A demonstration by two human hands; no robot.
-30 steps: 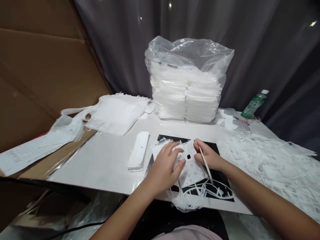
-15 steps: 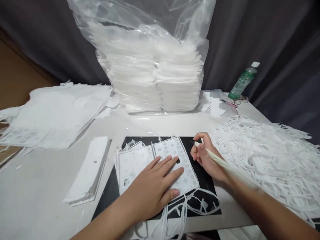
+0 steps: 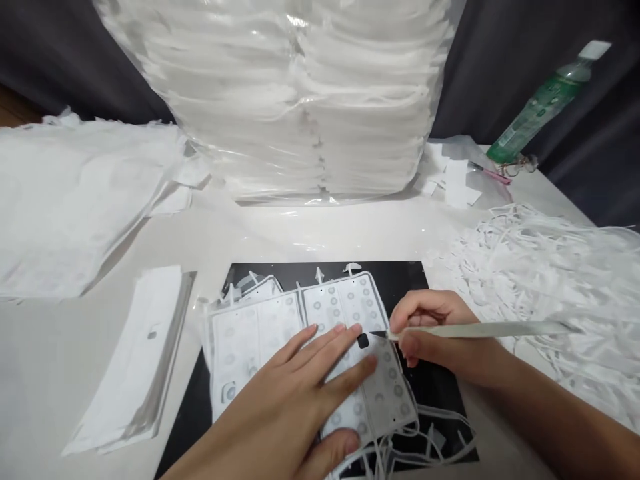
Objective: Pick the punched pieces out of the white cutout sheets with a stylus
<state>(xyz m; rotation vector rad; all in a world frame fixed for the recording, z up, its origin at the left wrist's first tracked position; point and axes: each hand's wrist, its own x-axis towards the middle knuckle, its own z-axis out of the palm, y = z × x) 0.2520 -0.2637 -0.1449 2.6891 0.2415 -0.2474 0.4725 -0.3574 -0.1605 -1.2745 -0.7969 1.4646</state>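
Head camera view: a pile of white sheets (image 3: pixel 70 207) lies far to the left of and beyond the person's left hand (image 3: pixel 305 393), with a stack of narrow white strips (image 3: pixel 133 360) nearer on that same side. Spread flat with fingers slightly parted, the left hand presses on ring-marked white pieces (image 3: pixel 350 303), which rest beneath it on a black mat (image 3: pixel 403 280). Beyond that hand stands a clear plastic bag (image 3: pixel 300 100) packed with white layers. To its right, the right hand (image 3: pixel 443 350) grips a slender pale-handled tool (image 3: pixel 505 329), its dark point beside a small black square opening under the left fingertips. Past the right hand are paper scraps (image 3: pixel 456 181), a pink pen (image 3: pixel 496 176) and a tilted green bottle (image 3: pixel 537 113); a heap of white trimmings (image 3: pixel 565 273) spreads to its right
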